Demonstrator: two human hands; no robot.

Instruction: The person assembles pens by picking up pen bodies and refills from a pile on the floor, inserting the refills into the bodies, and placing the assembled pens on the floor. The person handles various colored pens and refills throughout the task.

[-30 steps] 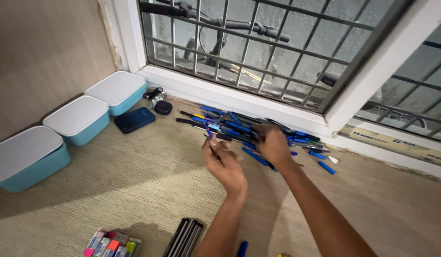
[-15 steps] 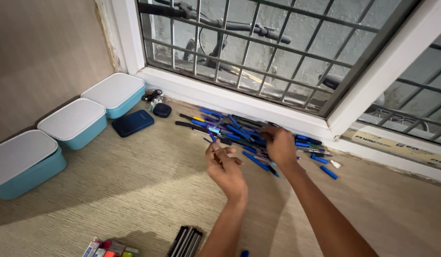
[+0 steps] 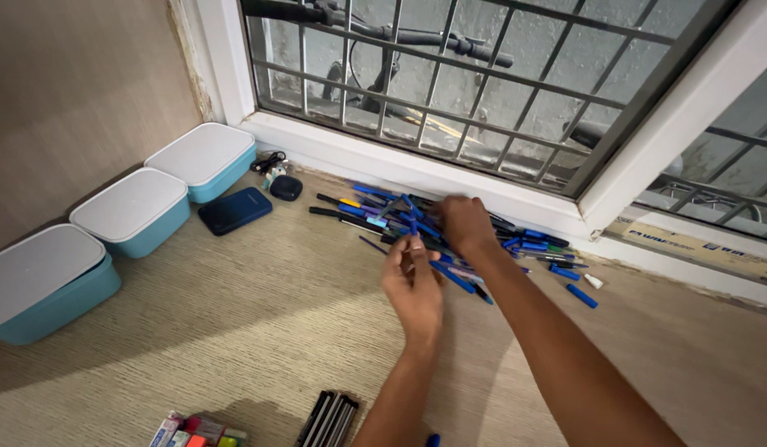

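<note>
The left hand (image 3: 414,290) is raised a little above the floor (image 3: 259,331), its fingers pinched together on a blue pen (image 3: 414,234) held roughly upright at the fingertips, lifted clear of the others so it can be handled on its own; the right hand (image 3: 464,223) reaches further forward and rests palm-down in the pile of pens (image 3: 450,240), its fingers curled into the heap, though whether they grip any one pen cannot be told from here. The pens, mostly blue with a few black, lie loose and crossing one another in a strip along the foot of the white window frame (image 3: 450,178), which keeps them from rolling further; one short blue cap or pen (image 3: 582,295) lies apart to the right. Three turquoise boxes with white lids (image 3: 131,211) stand closed in a row against the left wall, out of the way; a dark blue flat case (image 3: 234,210) lies just beside the nearest box. At the bottom edge sit a bundle of dark pens (image 3: 327,418) and some coloured markers (image 3: 193,432), kept well apart from the blue heap.
</note>
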